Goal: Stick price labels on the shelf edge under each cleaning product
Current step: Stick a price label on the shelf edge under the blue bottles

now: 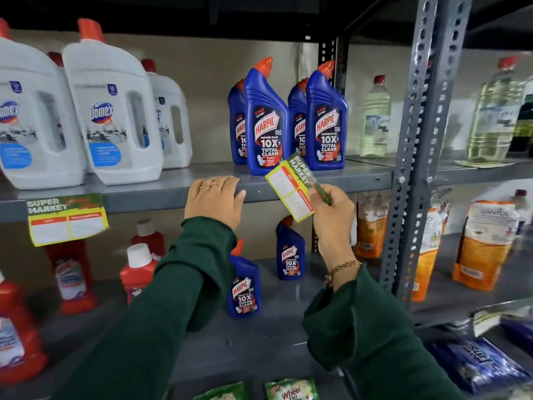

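White jugs (112, 111): "Domex". Blue bottles (266, 122): "HARPIC", "POWER PLUS 10X TOTAL CLEAN". Yellow label on the shelf edge (67, 219): "SUPER MARKET". Held label (291, 189): "SUPER MARKET". Orange pouch (487, 243): "SANTOO", last letter uncertain. Green sachet (291, 389): "Wheel". Blue packet (473, 362): "Surf".

A beige back wall (207, 90) fills the upper middle of the frame behind the grey metal shelving. A perforated grey upright post (418, 145), studded with rows of holes, runs from the top right down past the centre right, bolted where it meets the upper shelf board (178, 180). A second, darker slotted post (327, 57) stands at the rear, upper centre. The lower shelf board (288, 307) is a dull grey sheet across the lower middle. Above everything, the top of the frame is dark and shadowed. Light falls evenly from the front, leaving soft shadows on the wall.
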